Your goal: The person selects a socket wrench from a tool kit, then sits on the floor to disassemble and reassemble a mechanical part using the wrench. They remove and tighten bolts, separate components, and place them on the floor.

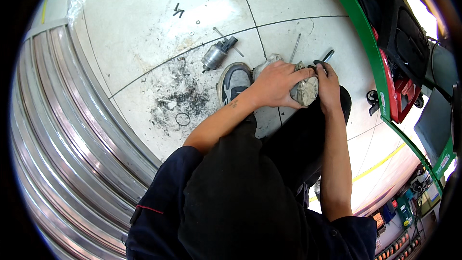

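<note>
My left hand (278, 85) is closed round a dirty grey cast-metal housing (306, 92), its thumb under the near side and its fingers over the top. At the housing's right side my right hand (328, 86) has its fingers curled round a small black piece (318, 63), whose kind I cannot make out. Partly behind my left hand is another pale metal casting (263, 66). A silver motor-like cylinder (215, 57) with a dark end lies on the floor to the left, a thin rod (220, 33) beside it.
Dark bolts (178, 10) and small rings lie farther off. Black grime (180, 97) and a thin ring (183, 119) mark the tiles left of my shoe (236, 83). A thin rod (295, 48) lies beyond my hands. Ribbed metal panels (82, 115) stand left, a green-framed wheeled cart (368, 48) right.
</note>
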Motion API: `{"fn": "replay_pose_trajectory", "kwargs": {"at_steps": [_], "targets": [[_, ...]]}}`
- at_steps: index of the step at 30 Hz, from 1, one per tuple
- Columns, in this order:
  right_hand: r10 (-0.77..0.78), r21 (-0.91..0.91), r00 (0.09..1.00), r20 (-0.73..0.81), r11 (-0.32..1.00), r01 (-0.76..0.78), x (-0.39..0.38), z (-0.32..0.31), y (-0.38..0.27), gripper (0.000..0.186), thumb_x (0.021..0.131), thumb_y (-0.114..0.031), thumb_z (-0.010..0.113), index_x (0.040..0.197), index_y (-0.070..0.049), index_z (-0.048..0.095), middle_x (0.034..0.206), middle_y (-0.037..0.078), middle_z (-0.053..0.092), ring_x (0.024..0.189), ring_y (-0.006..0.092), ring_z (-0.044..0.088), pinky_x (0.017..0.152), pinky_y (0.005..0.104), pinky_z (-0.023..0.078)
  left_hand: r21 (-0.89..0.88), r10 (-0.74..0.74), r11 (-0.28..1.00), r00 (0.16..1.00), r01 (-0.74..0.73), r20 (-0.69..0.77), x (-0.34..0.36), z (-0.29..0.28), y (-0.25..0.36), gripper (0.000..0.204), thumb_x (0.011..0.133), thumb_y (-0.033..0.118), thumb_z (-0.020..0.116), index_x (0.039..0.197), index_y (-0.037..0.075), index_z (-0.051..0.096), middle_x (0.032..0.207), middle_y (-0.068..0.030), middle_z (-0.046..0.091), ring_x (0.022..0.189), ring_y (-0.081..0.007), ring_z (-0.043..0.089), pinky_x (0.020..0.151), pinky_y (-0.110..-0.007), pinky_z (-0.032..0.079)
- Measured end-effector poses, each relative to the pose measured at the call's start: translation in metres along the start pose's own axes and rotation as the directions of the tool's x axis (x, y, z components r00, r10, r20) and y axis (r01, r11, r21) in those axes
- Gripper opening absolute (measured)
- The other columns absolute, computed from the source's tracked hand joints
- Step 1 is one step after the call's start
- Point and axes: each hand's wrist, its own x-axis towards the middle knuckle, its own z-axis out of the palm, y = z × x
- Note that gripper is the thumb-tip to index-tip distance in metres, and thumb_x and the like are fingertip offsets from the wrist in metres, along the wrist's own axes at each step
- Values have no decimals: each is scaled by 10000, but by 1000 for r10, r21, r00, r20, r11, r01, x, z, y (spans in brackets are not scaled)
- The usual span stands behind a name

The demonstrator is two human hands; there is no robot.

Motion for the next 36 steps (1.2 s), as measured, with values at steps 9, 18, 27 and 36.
{"fn": "replay_pose_trajectory", "kwargs": {"at_steps": [9,18,27,36], "targets": [[-306,-99,939,158,941,324,-71,-5,-43,465,1021,-251,581,1375,43,516,1252,185,643,1159,271,624,1007,359,487,-24,4,1000,998,-6,-69,2,1,-2,822,594,411,873,1331,152,616,844,-110,584,857,-348,573,759,-442,465],[-283,-453,935,213,819,351,-73,22,-67,923,766,-361,863,1441,53,387,1388,273,516,1269,413,545,1051,436,454,-45,-15,999,998,13,-57,2,2,-10,686,706,322,757,1351,171,579,869,-105,609,844,-343,602,792,-429,455],[-250,-452,938,242,826,336,-69,15,-64,895,721,-342,890,1401,21,437,1316,256,573,1234,399,575,1023,430,470,-191,-58,980,998,59,11,4,-5,-3,838,640,306,812,1383,69,504,1102,-180,644,1020,-410,596,895,-475,477],[-192,-461,960,205,846,267,-68,19,-62,694,752,-298,862,1256,25,510,1200,251,618,1132,401,612,954,432,489,-262,-198,948,979,182,-38,-24,-13,-16,1168,518,403,937,1476,14,394,1323,-206,605,1269,-384,525,1110,-458,387]]}}
